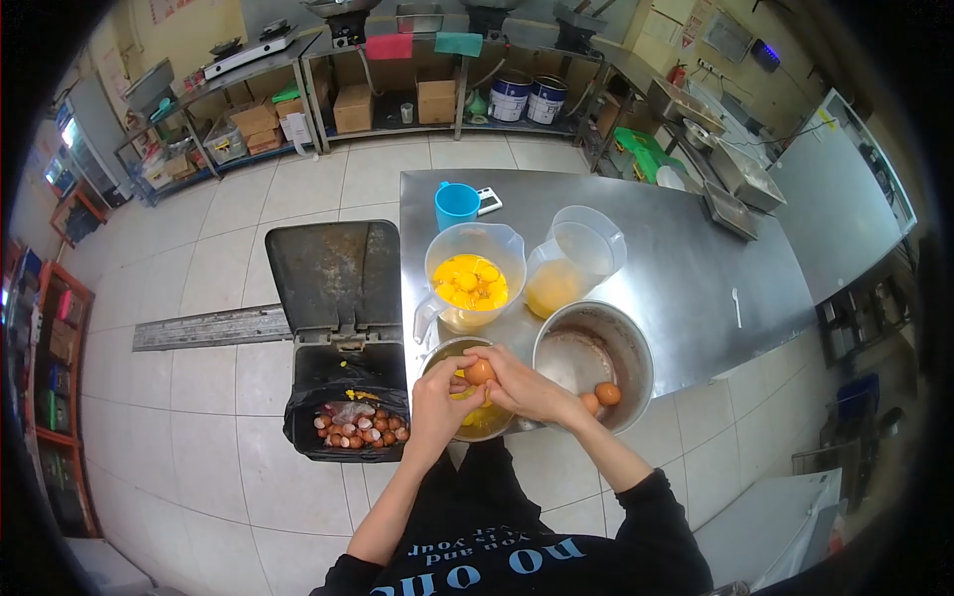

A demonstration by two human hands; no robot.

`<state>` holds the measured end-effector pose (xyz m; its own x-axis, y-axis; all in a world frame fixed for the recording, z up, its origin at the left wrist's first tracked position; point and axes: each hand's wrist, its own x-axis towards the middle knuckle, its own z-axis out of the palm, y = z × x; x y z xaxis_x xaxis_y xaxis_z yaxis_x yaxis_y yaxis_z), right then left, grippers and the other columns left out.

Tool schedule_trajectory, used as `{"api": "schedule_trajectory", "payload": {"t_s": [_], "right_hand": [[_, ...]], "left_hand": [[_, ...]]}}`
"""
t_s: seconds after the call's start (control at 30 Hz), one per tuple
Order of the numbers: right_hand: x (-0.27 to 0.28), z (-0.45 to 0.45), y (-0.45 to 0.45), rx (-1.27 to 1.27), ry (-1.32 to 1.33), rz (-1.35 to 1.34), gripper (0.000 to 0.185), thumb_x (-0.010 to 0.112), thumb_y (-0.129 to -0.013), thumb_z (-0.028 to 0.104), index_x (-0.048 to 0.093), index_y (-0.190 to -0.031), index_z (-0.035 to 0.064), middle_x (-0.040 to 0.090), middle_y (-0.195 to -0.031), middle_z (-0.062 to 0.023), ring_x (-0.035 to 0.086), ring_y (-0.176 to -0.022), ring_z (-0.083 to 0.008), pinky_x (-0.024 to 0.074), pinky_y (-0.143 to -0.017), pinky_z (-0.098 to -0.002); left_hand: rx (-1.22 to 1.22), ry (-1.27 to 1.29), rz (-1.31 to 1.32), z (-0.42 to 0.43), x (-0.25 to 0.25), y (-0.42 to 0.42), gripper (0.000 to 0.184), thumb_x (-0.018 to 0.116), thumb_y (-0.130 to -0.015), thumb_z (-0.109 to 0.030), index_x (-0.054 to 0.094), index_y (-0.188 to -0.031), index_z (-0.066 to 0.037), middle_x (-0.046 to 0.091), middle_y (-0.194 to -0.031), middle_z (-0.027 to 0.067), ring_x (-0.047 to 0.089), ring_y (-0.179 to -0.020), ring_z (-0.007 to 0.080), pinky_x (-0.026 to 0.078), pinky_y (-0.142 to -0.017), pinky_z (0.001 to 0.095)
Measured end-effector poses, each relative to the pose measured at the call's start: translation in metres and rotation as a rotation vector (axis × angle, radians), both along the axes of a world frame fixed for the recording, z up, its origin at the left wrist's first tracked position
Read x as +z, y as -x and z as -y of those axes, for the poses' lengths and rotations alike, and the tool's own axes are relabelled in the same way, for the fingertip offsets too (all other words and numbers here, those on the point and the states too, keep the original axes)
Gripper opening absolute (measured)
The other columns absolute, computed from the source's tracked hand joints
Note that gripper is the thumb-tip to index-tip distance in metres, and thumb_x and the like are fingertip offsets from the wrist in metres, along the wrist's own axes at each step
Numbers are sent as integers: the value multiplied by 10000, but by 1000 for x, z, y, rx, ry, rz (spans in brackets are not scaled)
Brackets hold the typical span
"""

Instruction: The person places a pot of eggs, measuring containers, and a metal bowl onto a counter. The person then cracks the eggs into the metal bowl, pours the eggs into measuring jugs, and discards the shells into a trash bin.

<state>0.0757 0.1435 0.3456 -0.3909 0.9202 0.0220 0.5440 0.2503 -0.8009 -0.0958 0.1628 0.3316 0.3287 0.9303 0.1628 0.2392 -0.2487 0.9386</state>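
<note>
Between my left hand [434, 402] and my right hand [532, 387] is a brown egg [480, 372], gripped by the fingers of both. They hold it over a metal bowl [444, 350] that contains egg yolk and clear egg liquid. Whether the shell is cracked is hidden by my fingers. Just beyond the bowl stands a clear plastic pitcher [475, 235] with many yolks inside. To the right, a deep metal pot [644, 348] has brown eggs [608, 393] at its bottom. Behind the pot is another translucent pitcher [586, 243] with pale yellowish contents.
Left of the table, an open pedal bin [333, 263] lined with a black bag [303, 422] holds broken eggshells [363, 432]. A blue mug [457, 202] and a small white scale [488, 201] are at the far table edge. A white spoon [736, 308] lies right on the steel table [686, 258].
</note>
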Motion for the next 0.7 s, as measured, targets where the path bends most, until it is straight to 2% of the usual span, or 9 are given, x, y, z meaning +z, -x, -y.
{"api": "schedule_trajectory", "payload": {"t_s": [0.07,0.13,0.23,0.47,0.53,0.57,0.6,0.67,0.7], "right_hand": [[-16,-6,2,8,-6,28,465,469,-861,114,349,-1297,6,413,-1255,-228,448,-1184,-371,353,-1008,-395],[-34,-8,6,-33,-26,-83,474,430,-816,47,369,-1285,8,438,-1210,-210,444,-1163,-352,332,-1022,-382],[-49,-10,10,-58,-25,-70,450,445,-848,91,358,-1283,16,422,-1229,-225,452,-1157,-390,346,-1013,-409],[-27,0,4,-55,-16,9,532,453,-798,-2,369,-1323,26,427,-1225,-210,440,-1166,-357,352,-1012,-380],[-22,-1,-1,27,-111,139,538,536,-787,-9,425,-1309,57,435,-1241,-179,443,-1165,-352,376,-990,-375],[-13,1,2,22,-107,140,538,536,-787,-9,425,-1309,57,435,-1241,-179,443,-1165,-352,376,-990,-375],[-1,4,8,-49,-113,124,535,574,-770,2,456,-1286,79,469,-1197,-159,464,-1133,-353,391,-970,-384],[13,10,20,-159,-103,131,532,612,-754,12,488,-1264,101,503,-1152,-139,486,-1100,-355,406,-950,-393],[15,12,28,-190,-215,30,544,642,-733,36,504,-1254,113,520,-1136,-120,483,-1109,-340,405,-942,-401]], "left_hand": [[33,-49,-25,-2,-11,-2,376,760,-694,-34,642,-1050,-15,676,-910,105,654,-753,143,557,-694,267],[53,-59,-81,0,-20,-2,368,754,-679,-46,636,-1026,-17,650,-912,133,668,-756,210,558,-704,289],[77,-67,-93,1,-27,-2,379,752,-673,-36,629,-1031,-5,652,-933,142,669,-762,223,557,-722,297],[-10,49,23,-14,-33,16,363,692,-693,32,612,-1046,6,652,-1005,140,669,-847,209,560,-740,301],[-44,17,38,-16,-30,19,346,634,-705,76,604,-1042,0,642,-1066,130,664,-873,190,565,-726,294],[-110,118,12,-17,-31,22,465,655,-693,40,524,-1135,-16,578,-1191,147,610,-1024,211,518,-853,311],[-122,123,15,-17,-31,23,465,655,-693,40,524,-1135,-16,578,-1191,147,610,-1024,211,518,-853,311],[-240,0,164,-13,-25,15,616,695,-673,-20,410,-1220,-26,483,-1297,171,500,-1180,239,409,-983,329],[-315,149,337,-7,-20,8,716,715,-657,-58,324,-1256,-25,430,-1314,177,415,-1243,255,321,-1036,338]]}}
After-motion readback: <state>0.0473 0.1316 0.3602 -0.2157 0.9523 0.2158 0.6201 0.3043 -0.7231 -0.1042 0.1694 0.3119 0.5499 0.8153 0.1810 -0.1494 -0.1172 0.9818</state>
